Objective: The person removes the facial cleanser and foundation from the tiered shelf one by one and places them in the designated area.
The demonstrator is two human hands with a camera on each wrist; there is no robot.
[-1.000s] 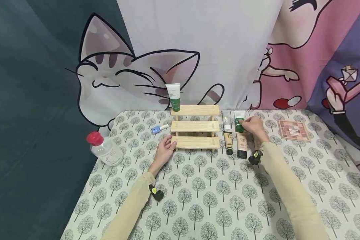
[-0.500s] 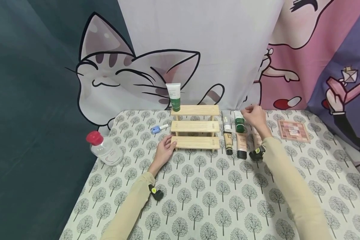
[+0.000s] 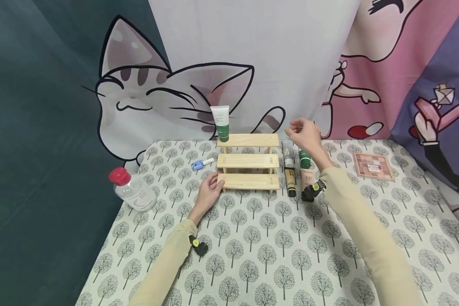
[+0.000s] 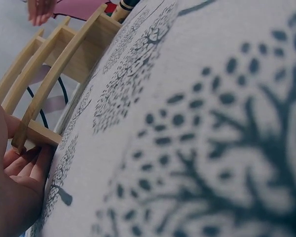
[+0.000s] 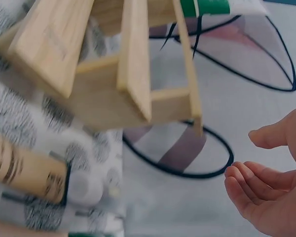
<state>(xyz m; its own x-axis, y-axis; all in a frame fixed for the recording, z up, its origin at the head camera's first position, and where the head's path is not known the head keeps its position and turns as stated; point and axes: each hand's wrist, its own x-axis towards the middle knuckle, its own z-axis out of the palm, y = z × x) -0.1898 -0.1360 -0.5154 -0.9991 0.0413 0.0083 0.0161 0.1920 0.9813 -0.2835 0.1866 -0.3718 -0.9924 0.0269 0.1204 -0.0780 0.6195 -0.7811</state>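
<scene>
My left hand (image 3: 208,193) grips the lower left corner of a three-step wooden display stand (image 3: 248,181), its thumb at the step's end and its fingers curled beneath it in the left wrist view. On the top step, at its left end, a white-and-green squeeze tube (image 3: 221,123) stands upright on its cap. My right hand (image 3: 305,135) is in the air to the right of the stand, holding nothing. In the right wrist view its thumb (image 5: 269,137) and loosely bent fingers are apart. Below it lies another green-and-white tube (image 3: 305,159), partly hidden by the wrist.
Beside the stand lie a grey tube (image 3: 288,153), a black-and-gold tube (image 3: 290,182) and a BB cream tube (image 3: 307,176), partly behind the right wrist. Farther right is a makeup palette (image 3: 374,166). At left are blue nail polish (image 3: 202,164) and a red-capped clear bottle (image 3: 134,190).
My right hand has come off the green-and-white tube lying on the table, then risen and moved left towards the stand. My left hand has stayed on the stand.
</scene>
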